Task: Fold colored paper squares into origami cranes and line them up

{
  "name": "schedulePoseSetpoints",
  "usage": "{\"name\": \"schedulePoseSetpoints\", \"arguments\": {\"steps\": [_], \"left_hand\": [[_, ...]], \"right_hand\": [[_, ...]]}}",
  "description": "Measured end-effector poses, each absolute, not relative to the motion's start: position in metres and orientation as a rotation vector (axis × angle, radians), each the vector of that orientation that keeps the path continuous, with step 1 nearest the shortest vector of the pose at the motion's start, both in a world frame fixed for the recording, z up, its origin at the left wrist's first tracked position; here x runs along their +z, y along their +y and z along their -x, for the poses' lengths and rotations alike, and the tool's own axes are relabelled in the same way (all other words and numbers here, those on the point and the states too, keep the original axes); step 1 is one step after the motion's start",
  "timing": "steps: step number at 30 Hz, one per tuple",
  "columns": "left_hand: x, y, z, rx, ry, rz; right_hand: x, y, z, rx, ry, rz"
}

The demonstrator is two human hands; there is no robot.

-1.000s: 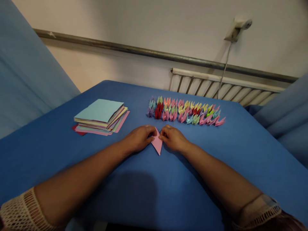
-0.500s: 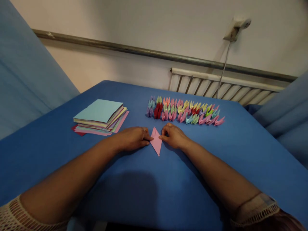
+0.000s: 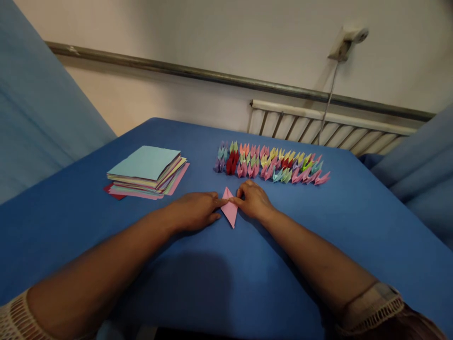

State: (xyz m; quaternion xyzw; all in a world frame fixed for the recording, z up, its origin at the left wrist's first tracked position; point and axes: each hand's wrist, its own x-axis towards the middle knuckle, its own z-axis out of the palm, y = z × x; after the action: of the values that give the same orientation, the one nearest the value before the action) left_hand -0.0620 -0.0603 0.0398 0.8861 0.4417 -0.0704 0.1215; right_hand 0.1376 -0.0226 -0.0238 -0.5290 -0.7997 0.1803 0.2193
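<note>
A pink paper folded into a narrow diamond (image 3: 230, 215) lies flat on the blue-covered table, its long point towards me. From the left, my left hand (image 3: 200, 210) presses an outstretched index finger on the paper's upper half. Its thumb is apart, just off the left edge. On the other side, my right hand (image 3: 255, 200) has its thumb on the paper, close to that index fingertip. The other right fingers are curled at the paper's right edge, partly hidden. A short slit or crease line shows near the top tip.
A stack of coloured paper squares (image 3: 145, 163) sits on the left. Behind my hands stand rows of small folded paper cranes (image 3: 253, 160). A radiator (image 3: 300, 123) and a pipe (image 3: 191, 72) run along the wall; blue curtains (image 3: 38, 85) hang on both sides.
My left index finger has slid inward over the paper, and its thumb has parted from it. My right thumb has moved left and up onto the paper.
</note>
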Motion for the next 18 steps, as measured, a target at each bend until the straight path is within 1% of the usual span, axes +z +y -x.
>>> {"name": "schedulePoseSetpoints", "arguments": {"steps": [9,18], "left_hand": [[0.033,-0.065,0.057,-0.204,1.349,-2.672],[0.049,-0.072,0.057,-0.238,1.316,-2.616]], "right_hand": [[-0.023,-0.022,-0.138,0.499,-2.233,1.444],[-0.023,-0.023,-0.139,0.481,-2.229,1.448]]}}
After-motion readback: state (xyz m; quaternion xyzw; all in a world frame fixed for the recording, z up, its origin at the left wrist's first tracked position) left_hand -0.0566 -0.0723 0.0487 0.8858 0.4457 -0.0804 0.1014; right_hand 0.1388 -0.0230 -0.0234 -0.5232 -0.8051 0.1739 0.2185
